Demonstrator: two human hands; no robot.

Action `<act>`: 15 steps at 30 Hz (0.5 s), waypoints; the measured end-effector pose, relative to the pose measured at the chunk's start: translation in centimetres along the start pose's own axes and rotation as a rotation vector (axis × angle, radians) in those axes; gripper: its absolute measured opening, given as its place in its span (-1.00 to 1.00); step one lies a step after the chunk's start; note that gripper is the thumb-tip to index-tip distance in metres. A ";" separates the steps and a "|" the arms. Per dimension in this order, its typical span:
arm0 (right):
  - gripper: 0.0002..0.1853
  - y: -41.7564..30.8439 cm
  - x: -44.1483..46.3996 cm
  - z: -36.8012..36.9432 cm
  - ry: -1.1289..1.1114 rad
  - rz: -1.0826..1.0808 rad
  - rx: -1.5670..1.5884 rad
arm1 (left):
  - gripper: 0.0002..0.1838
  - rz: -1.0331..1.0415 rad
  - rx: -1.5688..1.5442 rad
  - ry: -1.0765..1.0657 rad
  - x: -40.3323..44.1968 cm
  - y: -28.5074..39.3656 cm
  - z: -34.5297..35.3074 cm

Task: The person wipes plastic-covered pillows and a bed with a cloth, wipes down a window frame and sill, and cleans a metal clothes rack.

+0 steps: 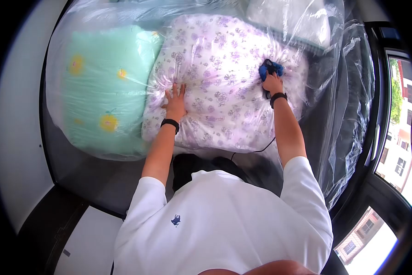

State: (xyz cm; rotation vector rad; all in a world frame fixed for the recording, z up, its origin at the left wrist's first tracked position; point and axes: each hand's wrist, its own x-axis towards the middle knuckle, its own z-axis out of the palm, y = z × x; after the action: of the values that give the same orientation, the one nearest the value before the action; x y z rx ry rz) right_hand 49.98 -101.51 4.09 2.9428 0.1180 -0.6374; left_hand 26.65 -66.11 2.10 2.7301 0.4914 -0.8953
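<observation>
Beneath spread left fingers [175, 90], floral bundle [222, 87], right fingers [274, 79] closed on blue-black object [272, 67] atop it

A puffy quilt [224, 94] fills the upper centre of the frame, lying flat and roughly square with rounded corners. It is white, printed all over with purple and grey flowers. Glossy, wrinkled clear plastic [350, 107] covers it and spreads in loose folds toward the right of the frame. The quilt dips at its left side, where creases fan outward, and puckers again toward its upper right. There, on top, sits a small blue-and-black object [271, 66], partly hidden and gripped; its exact kind is unclear.
</observation>
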 end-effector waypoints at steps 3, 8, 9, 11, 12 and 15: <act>-0.47 -3.2 -1.3 -2.5 -0.021 0.043 0.003 | 0.31 -0.026 -0.042 0.042 -0.8 0.5 -0.5; -0.46 -9.9 -8.6 -1.9 0.502 -0.305 0.197 | 0.35 -0.098 -0.100 0.096 -1.3 1.8 0.1; -0.43 -9.5 -10.0 -2.1 0.507 -0.389 0.182 | 0.35 -0.095 -0.127 0.103 -1.5 1.8 -0.2; -0.43 -6.5 -11.4 -2.7 0.506 -0.454 0.186 | 0.36 -0.083 -0.149 0.101 -1.7 1.5 -0.4; -0.40 -3.7 -11.0 -2.1 0.490 -0.368 0.154 | 0.34 -0.064 -0.163 0.095 -1.8 1.3 -0.6; -0.35 5.6 -10.3 0.3 0.457 -0.077 0.069 | 0.27 -0.038 -0.155 0.090 -1.3 0.8 -0.2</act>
State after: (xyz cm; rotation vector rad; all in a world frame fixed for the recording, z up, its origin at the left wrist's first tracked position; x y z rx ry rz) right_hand 41.07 -107.63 8.73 3.1066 0.2571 0.0356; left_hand 26.04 -67.12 3.15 2.6356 0.6049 -0.7133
